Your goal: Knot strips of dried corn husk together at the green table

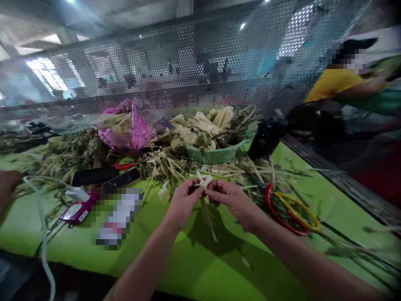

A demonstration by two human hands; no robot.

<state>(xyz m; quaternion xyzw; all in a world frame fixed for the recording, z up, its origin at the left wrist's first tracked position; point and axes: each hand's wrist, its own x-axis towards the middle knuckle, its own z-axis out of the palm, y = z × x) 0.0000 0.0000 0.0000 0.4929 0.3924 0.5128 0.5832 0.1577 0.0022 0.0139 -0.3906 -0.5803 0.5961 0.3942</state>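
Above the green table (194, 255), my left hand (183, 198) and my right hand (227, 196) meet, both pinching a small pale flower (204, 180). Its thin stem and leaves (208, 215) hang down between my wrists. Both hands have fingers curled closed on the plant. Behind the hands lies a heap of cut stems and husks (166, 165).
A green basket (216, 154) full of pale husks stands behind the heap, with a pink plastic bag (131, 127) to its left. Red and yellow loops (291, 209) lie at the right. Phones (120, 179), a white cable (42, 225) and another person's hand (8, 184) are left. A person in yellow (338, 81) sits far right beyond a perforated metal screen (188, 62).
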